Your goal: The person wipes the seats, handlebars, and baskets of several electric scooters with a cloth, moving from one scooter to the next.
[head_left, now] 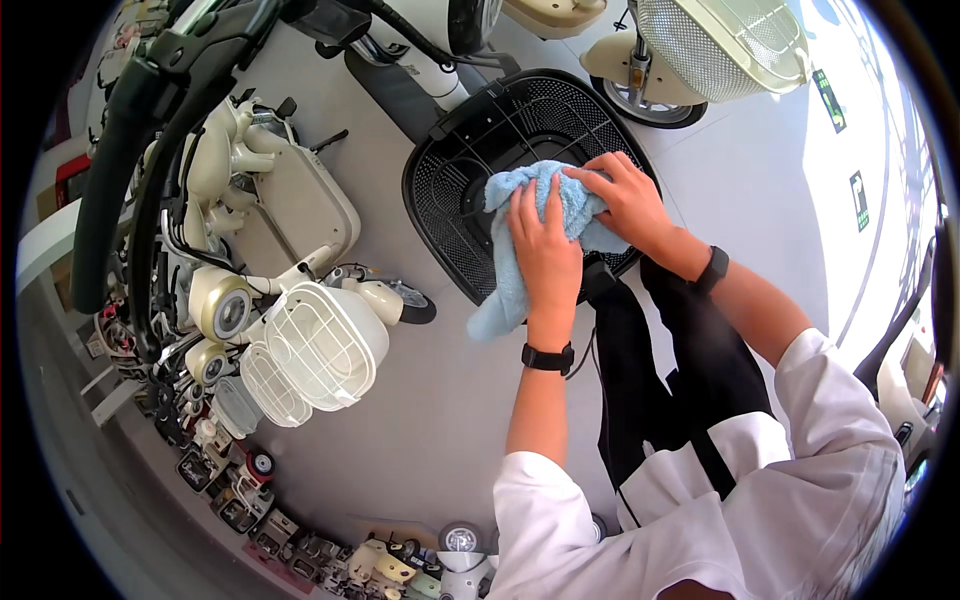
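A light blue cloth [508, 272] lies bunched over the near side of a black mesh basket [425, 225]. One end of it hangs down outside the rim. My left hand [546, 245] is on the cloth, its fingers bent into the fabric. Just to the right, my right hand [635, 208] grips the bunched part with thumb and fingers. Both hands are over the basket's near edge, and the cloth hides what the fingertips touch. The inside of the basket shows at the far side, with a thin line across it.
A black handlebar grip [115, 185] rises at the left. Cream scooters with a white wire basket [325, 345] stand to the left, beyond a grey floor [420, 430]. Another scooter with a cream basket [700, 45] stands at the far right. Several more vehicles line the lower left.
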### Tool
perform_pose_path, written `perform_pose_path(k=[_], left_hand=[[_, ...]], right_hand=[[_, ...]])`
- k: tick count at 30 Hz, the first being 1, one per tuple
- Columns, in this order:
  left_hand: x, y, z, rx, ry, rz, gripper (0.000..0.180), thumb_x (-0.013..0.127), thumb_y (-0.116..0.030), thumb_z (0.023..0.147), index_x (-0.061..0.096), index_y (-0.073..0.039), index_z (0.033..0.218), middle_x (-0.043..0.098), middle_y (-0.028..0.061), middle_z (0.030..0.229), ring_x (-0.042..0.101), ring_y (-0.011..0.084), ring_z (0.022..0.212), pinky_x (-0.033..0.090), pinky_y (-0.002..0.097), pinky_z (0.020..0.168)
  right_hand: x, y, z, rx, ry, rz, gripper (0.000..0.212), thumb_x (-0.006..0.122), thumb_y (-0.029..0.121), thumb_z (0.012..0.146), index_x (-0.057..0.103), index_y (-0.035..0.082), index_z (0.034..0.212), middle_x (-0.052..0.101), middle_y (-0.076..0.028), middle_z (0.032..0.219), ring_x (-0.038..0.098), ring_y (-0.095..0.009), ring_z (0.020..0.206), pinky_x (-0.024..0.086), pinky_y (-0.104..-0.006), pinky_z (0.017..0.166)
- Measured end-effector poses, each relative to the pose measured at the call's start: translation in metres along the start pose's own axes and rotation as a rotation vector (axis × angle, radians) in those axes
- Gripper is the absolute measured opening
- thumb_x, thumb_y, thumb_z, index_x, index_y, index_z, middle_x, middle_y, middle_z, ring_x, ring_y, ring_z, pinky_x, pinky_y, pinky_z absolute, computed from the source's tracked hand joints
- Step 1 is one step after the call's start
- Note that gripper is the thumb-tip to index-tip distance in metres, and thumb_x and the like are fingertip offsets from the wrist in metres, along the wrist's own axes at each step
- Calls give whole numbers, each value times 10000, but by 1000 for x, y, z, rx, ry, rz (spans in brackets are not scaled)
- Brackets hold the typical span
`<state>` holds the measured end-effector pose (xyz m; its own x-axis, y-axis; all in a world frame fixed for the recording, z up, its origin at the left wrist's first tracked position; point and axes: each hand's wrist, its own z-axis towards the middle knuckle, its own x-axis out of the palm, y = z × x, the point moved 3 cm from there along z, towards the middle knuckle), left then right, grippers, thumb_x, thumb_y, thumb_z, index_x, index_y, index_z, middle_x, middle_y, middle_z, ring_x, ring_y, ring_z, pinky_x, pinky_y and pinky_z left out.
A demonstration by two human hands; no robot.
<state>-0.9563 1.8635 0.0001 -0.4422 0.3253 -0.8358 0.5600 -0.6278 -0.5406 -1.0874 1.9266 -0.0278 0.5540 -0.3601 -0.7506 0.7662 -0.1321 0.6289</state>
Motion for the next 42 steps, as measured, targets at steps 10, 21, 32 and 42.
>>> perform_pose_path(k=[10,21,32,42], left_hand=[[15,-30,-138,-159,244,36,420,637,54,709,657,-93,1102,579,93,1120,533,320,1069,491,411,900],[-138,13,-254,-400,86,-254,429,561,61,775,571,-33,1194,570,140,1126,558,375,1076,507,459,867],[-336,124,-305,-439,-128,-191,534,588,17,785,553,-92,1306,578,136,1146,564,375,1082,490,426,894],[-411,202,-210,-405,-367,-117,614,607,69,768,531,-92,1355,532,142,1269,534,359,1188,465,410,973]], right_hand=[[-17,32,-140,81,608,-19,575,782,100,663,592,115,1205,559,-102,1092,576,-325,1049,512,-429,879],[-11,209,-101,-255,858,55,554,791,144,675,627,111,1203,597,-94,1086,591,-311,1048,516,-412,891],[62,419,-33,-450,770,225,597,775,105,675,615,121,1250,598,-87,1107,601,-304,1023,519,-402,857],[106,471,103,-470,475,254,659,723,-4,666,597,165,1291,571,-90,1235,570,-322,1126,496,-401,942]])
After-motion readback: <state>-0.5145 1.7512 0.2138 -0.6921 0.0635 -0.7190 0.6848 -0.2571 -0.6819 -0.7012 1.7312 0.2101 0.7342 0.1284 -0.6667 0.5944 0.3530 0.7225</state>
